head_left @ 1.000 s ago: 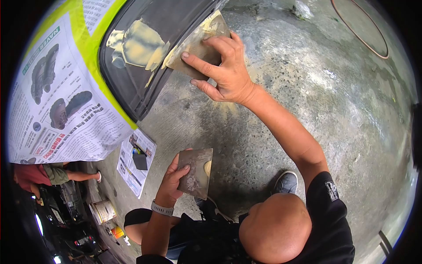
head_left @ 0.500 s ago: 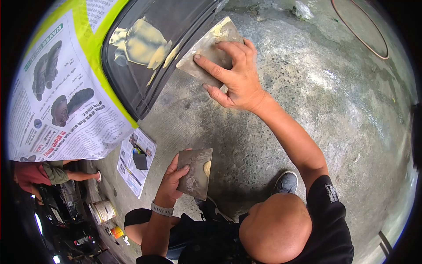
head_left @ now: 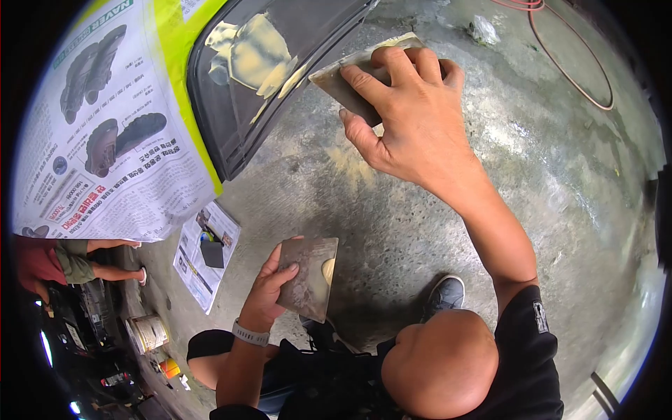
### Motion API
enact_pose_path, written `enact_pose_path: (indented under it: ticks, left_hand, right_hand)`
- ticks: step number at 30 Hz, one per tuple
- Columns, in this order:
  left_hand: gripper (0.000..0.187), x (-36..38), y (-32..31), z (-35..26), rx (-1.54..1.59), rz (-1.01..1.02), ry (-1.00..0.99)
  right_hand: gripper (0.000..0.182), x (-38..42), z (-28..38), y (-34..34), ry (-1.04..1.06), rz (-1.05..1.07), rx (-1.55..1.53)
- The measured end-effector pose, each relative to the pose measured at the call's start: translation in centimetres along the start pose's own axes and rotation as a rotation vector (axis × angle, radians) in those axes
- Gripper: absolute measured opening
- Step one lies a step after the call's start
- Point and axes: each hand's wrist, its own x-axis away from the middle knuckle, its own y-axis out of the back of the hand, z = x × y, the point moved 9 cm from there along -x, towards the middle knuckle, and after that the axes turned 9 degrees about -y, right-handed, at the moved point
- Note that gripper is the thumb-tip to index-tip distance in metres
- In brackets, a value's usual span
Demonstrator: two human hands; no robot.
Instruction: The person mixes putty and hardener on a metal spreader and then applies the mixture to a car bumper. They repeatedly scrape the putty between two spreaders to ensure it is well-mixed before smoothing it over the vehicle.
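Observation:
A dark panel (head_left: 217, 129) with a black edge trim carries smeared patches of pale yellow putty (head_left: 260, 52). Just right of its edge, my right hand (head_left: 413, 112) grips a flat grey putty spreader (head_left: 350, 98), fingers on its upper face and thumb at the lower edge. Putty lines the spreader's far edge, which stands slightly apart from the panel. Lower down, my left hand (head_left: 269, 283) holds a square grey plate (head_left: 308, 280), thumb on top. A small dab of yellow putty (head_left: 328, 271) sits at that plate's right side.
Newspaper (head_left: 133, 182) and lime-green masking (head_left: 183, 91) cover the surface left of the panel. More newspaper (head_left: 203, 266) lies on the concrete floor, with a dark pad (head_left: 212, 253). A bucket (head_left: 148, 333), another person (head_left: 70, 266) and a hose (head_left: 574, 70) are around.
My right hand has drawn back to the right with the spreader, which is now tilted more steeply. The view has shifted a little. My left hand keeps its hold on the plate.

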Motion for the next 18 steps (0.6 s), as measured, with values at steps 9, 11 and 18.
enact_pose_path:
  ticks: [9, 11, 18]
  left_hand:
    - [0.053, 1.1, 0.4, -0.3, 0.007, 0.004, -0.023]
    - [0.053, 1.2, 0.5, -0.5, 0.001, 0.0, -0.022]
    - [0.054, 1.7, 0.7, -0.7, 0.017, 0.007, -0.033]
  right_hand:
    - [0.035, -1.3, 2.1, 1.3, 0.023, 0.061, 0.094]
    - [0.035, -1.4, 2.1, 1.5, 0.019, 0.045, 0.106]
    - [0.035, -2.1, 1.8, 1.3, -0.008, 0.076, 0.166]
